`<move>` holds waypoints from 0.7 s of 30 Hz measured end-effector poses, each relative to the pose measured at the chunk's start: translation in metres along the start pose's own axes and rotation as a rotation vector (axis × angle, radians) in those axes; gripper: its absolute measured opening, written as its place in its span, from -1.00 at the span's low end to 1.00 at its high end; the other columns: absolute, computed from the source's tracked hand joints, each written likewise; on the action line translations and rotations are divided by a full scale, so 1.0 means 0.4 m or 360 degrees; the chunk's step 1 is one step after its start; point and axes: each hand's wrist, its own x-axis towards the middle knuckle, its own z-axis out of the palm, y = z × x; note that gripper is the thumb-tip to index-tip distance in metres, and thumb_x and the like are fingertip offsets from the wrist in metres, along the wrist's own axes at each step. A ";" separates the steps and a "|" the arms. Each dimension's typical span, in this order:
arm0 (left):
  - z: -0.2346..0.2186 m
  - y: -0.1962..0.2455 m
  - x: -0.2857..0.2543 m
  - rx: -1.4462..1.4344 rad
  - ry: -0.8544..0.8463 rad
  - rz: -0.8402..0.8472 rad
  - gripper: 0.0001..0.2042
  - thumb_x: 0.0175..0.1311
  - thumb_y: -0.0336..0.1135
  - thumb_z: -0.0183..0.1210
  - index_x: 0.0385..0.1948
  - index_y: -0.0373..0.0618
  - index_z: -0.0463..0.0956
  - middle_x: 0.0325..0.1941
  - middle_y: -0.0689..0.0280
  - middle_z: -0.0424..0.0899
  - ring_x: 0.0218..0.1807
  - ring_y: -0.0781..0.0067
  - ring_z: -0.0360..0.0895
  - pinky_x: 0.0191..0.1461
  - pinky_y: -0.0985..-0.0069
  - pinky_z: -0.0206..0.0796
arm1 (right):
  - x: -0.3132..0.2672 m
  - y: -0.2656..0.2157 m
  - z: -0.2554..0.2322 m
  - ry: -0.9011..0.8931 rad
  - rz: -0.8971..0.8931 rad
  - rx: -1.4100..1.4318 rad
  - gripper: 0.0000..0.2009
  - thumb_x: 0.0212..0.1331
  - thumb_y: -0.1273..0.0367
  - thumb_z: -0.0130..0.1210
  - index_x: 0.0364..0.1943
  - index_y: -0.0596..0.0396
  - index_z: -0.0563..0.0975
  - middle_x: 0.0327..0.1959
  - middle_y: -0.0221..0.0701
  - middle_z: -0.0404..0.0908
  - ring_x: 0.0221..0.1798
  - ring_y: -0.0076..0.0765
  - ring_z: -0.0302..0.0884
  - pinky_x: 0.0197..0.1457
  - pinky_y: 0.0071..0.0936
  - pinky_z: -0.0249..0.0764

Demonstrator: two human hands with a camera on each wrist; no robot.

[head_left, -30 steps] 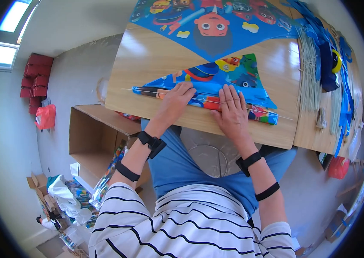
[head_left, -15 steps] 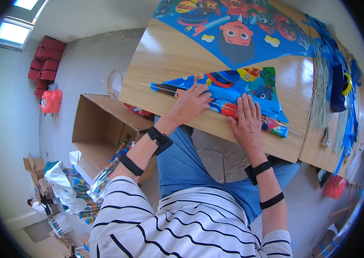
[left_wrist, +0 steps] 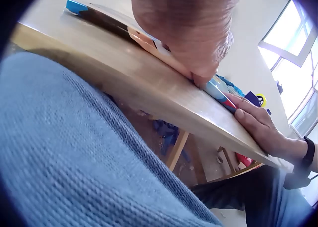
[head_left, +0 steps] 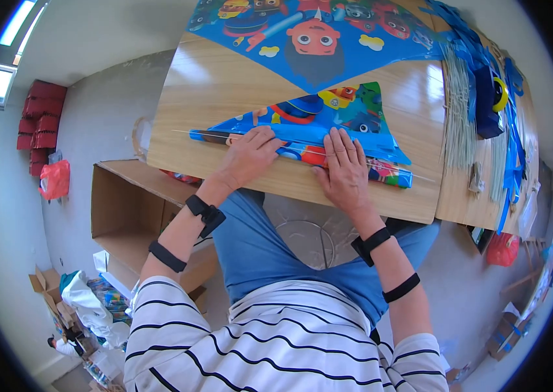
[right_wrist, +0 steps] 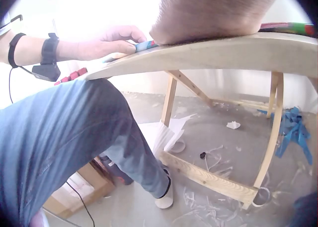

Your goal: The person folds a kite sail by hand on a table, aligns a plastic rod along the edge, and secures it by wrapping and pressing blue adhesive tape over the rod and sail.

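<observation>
In the head view, a printed blue cartoon sheet lies on the wooden table, its near edge folded into a narrow band. A thin pale rod runs along this band and sticks out at both ends. The left hand rests on the band left of its middle, fingers bent and fingertips down. Flat on the band further right is the right hand, fingers nearly straight. The left wrist view shows the right hand pressing at the table edge; part of the band is hidden under both hands.
A larger cartoon sheet covers the table's far part. On the right lie thin pale sticks, blue strips and a dark blue holder with a yellow ring. An open cardboard box stands left of the legs.
The head view has swung one way and back, shifting everything in the picture. Both hands stay at about the same places on the folded band.
</observation>
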 end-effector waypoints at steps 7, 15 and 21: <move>-0.041 0.005 0.024 -0.0351 -0.0048 -0.0199 -0.74 0.13 -0.37 0.38 -0.11 0.03 0.72 0.00 0.31 0.69 0.18 0.20 0.62 0.23 0.22 0.47 | 0.005 0.000 0.007 0.0045 0.0019 -0.0061 -0.39 0.25 0.29 0.24 0.39 0.23 0.45 0.54 -0.17 0.37 0.62 -0.05 0.23 0.65 0.06 0.09; -0.027 -0.022 0.041 -0.0380 -0.0006 -0.0177 -0.81 0.16 -0.48 0.30 -0.19 0.00 0.71 -0.09 0.32 0.68 0.12 0.16 0.60 0.28 0.15 0.37 | 0.011 0.008 0.022 0.0164 0.0093 0.0019 -0.51 0.19 0.41 0.22 0.27 0.09 0.58 0.44 -0.16 0.45 0.53 0.04 0.33 0.60 0.05 0.20; -0.037 -0.050 0.079 -0.0561 -0.0262 -0.0317 -0.86 0.22 -0.48 0.27 -0.20 -0.07 0.67 -0.07 0.26 0.68 0.23 0.06 0.56 0.39 0.08 0.29 | 0.037 0.035 -0.037 -0.0145 0.0265 0.0148 -0.48 0.12 0.39 0.31 0.25 -0.08 0.63 0.44 -0.15 0.40 0.54 0.21 0.23 0.61 0.19 0.13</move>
